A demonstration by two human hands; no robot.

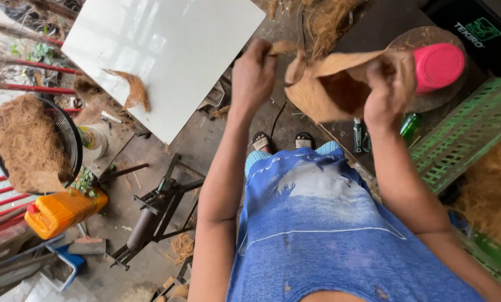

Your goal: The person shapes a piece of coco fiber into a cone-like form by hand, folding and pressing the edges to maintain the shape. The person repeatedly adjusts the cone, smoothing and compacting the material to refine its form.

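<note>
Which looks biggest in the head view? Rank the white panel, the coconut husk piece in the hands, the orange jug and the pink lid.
1. white panel
2. coconut husk piece, held up near the camera by the left hand and right hand, so its rank is unsure
3. orange jug
4. pink lid

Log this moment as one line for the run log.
left hand: pinching husk edge | right hand: gripping coconut husk piece | nearby: pink-capped container, green crate
</note>
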